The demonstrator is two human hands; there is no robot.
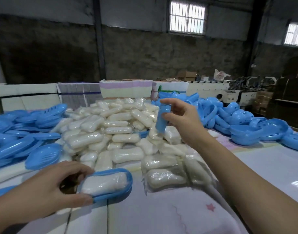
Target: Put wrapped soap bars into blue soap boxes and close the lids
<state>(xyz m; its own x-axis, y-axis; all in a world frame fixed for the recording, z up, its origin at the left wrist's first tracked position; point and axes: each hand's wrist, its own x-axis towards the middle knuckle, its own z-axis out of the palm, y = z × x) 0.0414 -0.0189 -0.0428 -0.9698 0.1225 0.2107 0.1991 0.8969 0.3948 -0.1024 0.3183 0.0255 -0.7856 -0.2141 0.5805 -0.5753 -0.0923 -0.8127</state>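
Note:
A wrapped white soap bar (105,182) lies in an open blue soap box base (126,188) on the table near me. My left hand (48,188) grips the left end of that base, thumb in front and fingers behind. My right hand (182,120) is raised above the soap heap and holds a blue box part (161,119) on edge, pinched between thumb and fingers. A big heap of wrapped soap bars (121,132) fills the middle of the table.
Stacks of blue lids (26,132) lie at the left. Blue perforated box parts (246,122) are piled at the right. Foam blocks and cartons (126,89) line the table's far edge, with a machine (232,93) behind on the right. A pale printed cloth (178,213) covers the near table.

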